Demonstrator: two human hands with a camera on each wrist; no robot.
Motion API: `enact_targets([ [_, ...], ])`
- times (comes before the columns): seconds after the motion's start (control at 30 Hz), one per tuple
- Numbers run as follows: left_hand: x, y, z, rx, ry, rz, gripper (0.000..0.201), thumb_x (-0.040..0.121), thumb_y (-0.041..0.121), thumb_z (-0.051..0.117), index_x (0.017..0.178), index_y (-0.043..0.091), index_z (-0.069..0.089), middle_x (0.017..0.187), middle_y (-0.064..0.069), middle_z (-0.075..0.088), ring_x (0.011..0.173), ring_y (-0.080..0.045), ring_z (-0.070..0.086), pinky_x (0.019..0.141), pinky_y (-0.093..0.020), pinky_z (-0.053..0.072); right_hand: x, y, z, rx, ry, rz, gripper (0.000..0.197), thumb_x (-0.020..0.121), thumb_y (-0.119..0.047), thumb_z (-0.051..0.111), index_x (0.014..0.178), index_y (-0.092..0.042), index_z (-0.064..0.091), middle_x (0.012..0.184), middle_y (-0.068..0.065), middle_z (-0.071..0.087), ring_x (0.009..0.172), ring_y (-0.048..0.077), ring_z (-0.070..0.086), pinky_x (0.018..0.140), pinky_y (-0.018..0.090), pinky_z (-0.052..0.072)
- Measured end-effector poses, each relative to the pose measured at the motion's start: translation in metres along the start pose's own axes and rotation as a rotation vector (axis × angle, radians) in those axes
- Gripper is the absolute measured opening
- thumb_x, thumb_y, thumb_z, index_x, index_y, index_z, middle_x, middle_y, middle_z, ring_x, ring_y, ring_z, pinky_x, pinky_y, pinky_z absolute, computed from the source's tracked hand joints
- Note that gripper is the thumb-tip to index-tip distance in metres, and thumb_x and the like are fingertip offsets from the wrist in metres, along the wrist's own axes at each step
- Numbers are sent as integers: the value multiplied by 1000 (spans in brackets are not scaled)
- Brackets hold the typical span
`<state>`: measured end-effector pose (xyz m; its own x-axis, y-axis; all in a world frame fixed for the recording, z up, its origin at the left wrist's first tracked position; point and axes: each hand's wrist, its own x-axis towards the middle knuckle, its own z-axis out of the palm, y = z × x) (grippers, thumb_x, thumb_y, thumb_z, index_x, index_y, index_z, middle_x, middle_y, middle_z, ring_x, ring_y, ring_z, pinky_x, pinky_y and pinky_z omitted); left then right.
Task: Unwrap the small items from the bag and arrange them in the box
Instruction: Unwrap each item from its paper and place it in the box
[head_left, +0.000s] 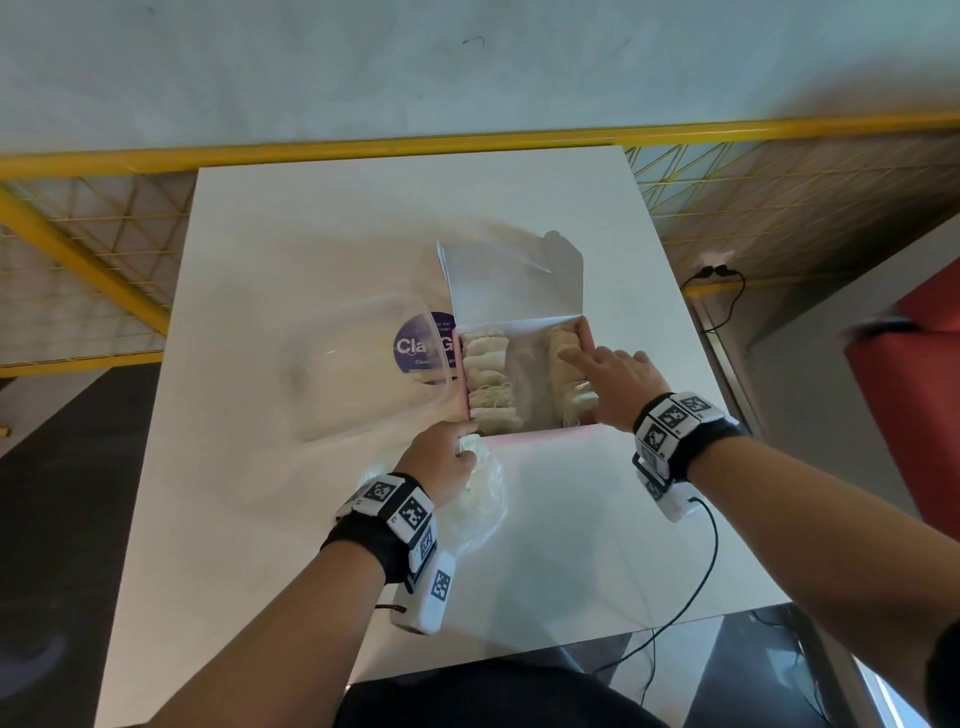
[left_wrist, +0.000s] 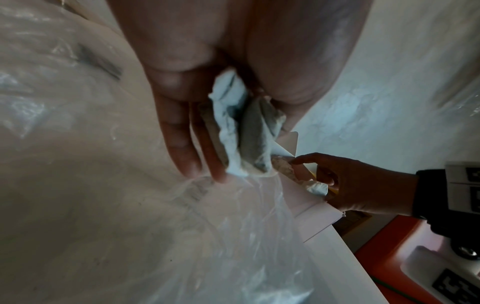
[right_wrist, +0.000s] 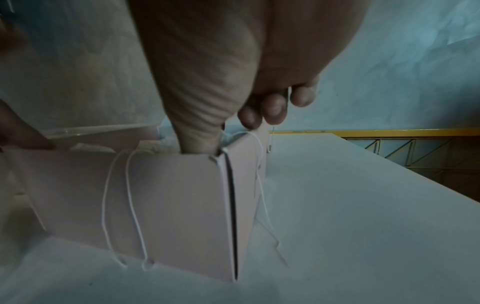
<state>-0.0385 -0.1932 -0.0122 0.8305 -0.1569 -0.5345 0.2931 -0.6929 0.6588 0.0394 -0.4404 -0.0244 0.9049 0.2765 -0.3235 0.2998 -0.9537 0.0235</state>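
Note:
The pink box (head_left: 540, 435) stands open on the white table (head_left: 571, 545), its lid tipped back. Two rows of pale tea bags lie inside, a left row (head_left: 488, 379) and a right row (head_left: 563, 343). My right hand (head_left: 608, 384) hangs over the box's right wall, its straight index finger pressing on the right row and the other fingers curled. White strings (right_wrist: 132, 195) trail down the box's outer wall (right_wrist: 168, 205). At the box's near-left corner, my left hand (head_left: 441, 462) holds a crumpled tea bag (left_wrist: 249, 131) above the clear plastic bag (head_left: 483, 509).
A clear plastic container (head_left: 353, 364) sits left of the box, partly over a purple sticker (head_left: 415, 345). A yellow railing (head_left: 363, 148) runs behind the table. A black cable (head_left: 691, 587) crosses the near right corner, and a red object (head_left: 914, 395) stands to the right.

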Motion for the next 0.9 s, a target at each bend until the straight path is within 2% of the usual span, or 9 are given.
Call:
enact_targets([
  [0.07, 0, -1, -1, -24, -1, -1, 46, 90, 10, 45, 134, 21, 52, 95, -13, 64, 96, -28, 60, 75, -23, 40, -1, 1, 0, 14, -7, 14, 70, 76, -15, 60, 135, -34, 28, 111, 4, 54, 95, 27, 57, 85, 39, 39],
  [0.13, 0, -1, -4, -61, 15, 7, 44, 89, 9, 46, 130, 24, 54, 74, 0, 55, 75, -17, 56, 62, -17, 37, -5, 3, -5, 52, -20, 29, 75, 78, -23, 62, 140, -35, 22, 109, 5, 53, 95, 27, 57, 87, 39, 39],
  [0.2, -1, 0, -9, -145, 61, 21, 42, 86, 8, 50, 125, 24, 55, 88, -1, 61, 78, -16, 56, 64, -20, 39, -13, 5, -16, 131, -17, 44, 84, 75, -36, 70, 143, -34, 20, 108, 6, 51, 97, 27, 55, 89, 40, 39],
  [0.27, -5, 1, -16, -334, 107, 22, 37, 84, 5, 56, 117, 21, 58, 99, -6, 64, 91, -25, 61, 76, -30, 50, -25, 1, -29, 237, 54, 44, 86, 71, -42, 74, 141, -31, 26, 110, 6, 50, 101, 27, 51, 91, 41, 40],
  [0.37, -19, 4, -26, -803, 79, -12, 34, 83, -4, 62, 106, 21, 61, 102, -14, 65, 101, -37, 62, 90, -52, 52, -43, -27, -43, 618, 195, -30, 61, 73, -33, 77, 126, -22, 50, 100, -3, 50, 84, 18, 52, 81, 36, 47],
  [0.43, -29, 8, -30, -978, 21, 43, 35, 84, -7, 61, 112, 13, 59, 104, -19, 63, 95, -37, 63, 87, -48, 53, -53, -58, -54, 903, 171, -58, 41, 77, -31, 73, 114, -21, 59, 93, -10, 49, 76, 16, 55, 74, 30, 50],
  [0.53, -43, 15, -31, -1051, -24, 138, 39, 82, -11, 60, 116, 8, 55, 99, -16, 64, 86, -29, 64, 73, -35, 57, -63, -100, -64, 1031, 67, -54, 34, 80, -34, 70, 108, -22, 57, 88, -10, 57, 74, 13, 58, 70, 17, 50],
  [0.73, -62, 15, -36, -1018, -49, 228, 35, 80, -15, 60, 104, 11, 60, 81, -1, 72, 78, -17, 70, 64, -28, 56, -67, -122, -69, 1250, 37, -6, 23, 78, -24, 74, 86, -17, 54, 59, -3, 59, 52, 10, 53, 54, 25, 45],
  [0.9, -71, 8, -38, -1115, -105, 221, 36, 84, -19, 47, 108, 5, 59, 90, -9, 70, 83, -20, 70, 70, -29, 58, -80, -123, -72, 1344, 94, 34, 15, 81, -13, 71, 89, -4, 61, 63, 9, 58, 48, 9, 52, 53, 20, 46],
])
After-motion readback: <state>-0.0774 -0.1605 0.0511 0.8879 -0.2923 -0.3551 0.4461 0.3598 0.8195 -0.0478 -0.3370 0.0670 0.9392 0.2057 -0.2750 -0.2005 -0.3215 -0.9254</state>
